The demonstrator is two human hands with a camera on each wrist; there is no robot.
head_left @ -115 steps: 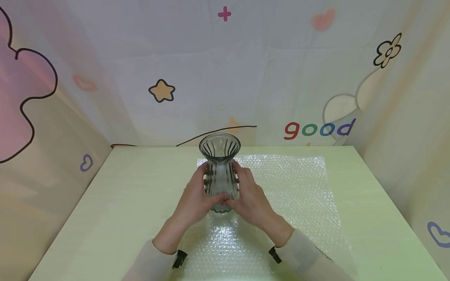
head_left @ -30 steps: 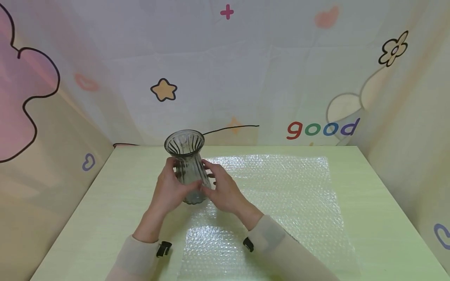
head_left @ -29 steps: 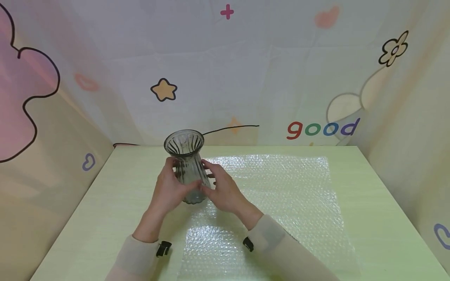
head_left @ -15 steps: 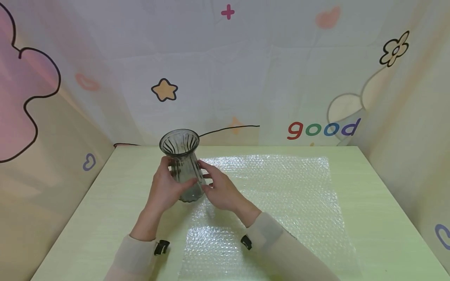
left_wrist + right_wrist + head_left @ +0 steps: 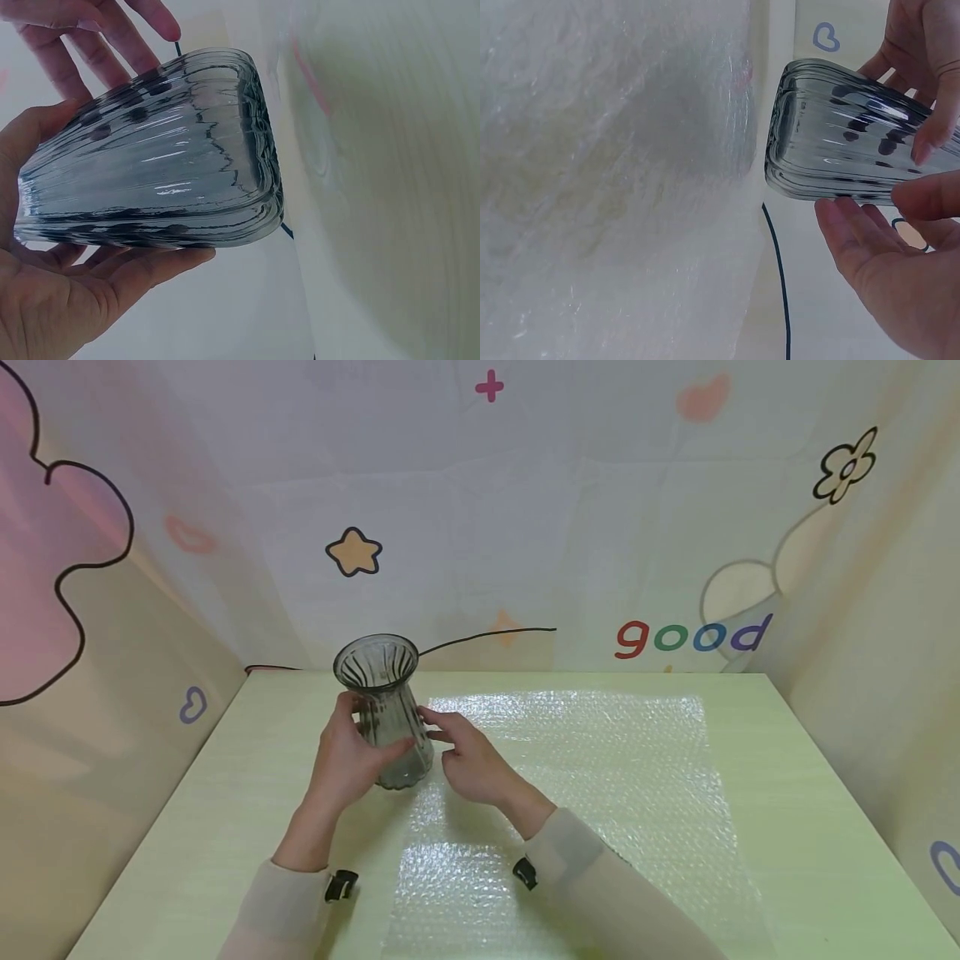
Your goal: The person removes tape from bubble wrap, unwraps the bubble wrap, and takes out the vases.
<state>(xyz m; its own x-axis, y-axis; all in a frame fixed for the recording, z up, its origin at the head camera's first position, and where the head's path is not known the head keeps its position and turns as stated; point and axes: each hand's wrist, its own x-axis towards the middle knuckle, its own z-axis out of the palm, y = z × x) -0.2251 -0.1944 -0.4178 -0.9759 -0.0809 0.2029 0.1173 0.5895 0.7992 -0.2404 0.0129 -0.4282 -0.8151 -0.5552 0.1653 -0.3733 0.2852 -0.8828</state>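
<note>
A grey ribbed glass vase [image 5: 392, 727] with a flared rim leans slightly left in the head view. Its base is held off the surface, as the left wrist view shows. My left hand [image 5: 341, 760] grips the vase from the left, its thumb [image 5: 34, 131] across the near side and its fingers round behind. On the other side, my right hand [image 5: 476, 764] has its fingertips [image 5: 840, 214] at the glass. The right thumb is drawn back from the vase. Under and right of the hands lies a clear bubble wrap sheet [image 5: 600, 802].
The pale green table [image 5: 780, 827] runs to a printed backdrop [image 5: 450, 543] behind, with cloth hanging along both sides. The bubble wrap covers the middle and centre right of the tabletop. Each sleeve cuff carries a small black clip [image 5: 341, 886].
Over the last seconds the vase has moved left with both hands, off the middle of the bubble wrap, and now leans. Lately the right hand's thumb has come away from the glass.
</note>
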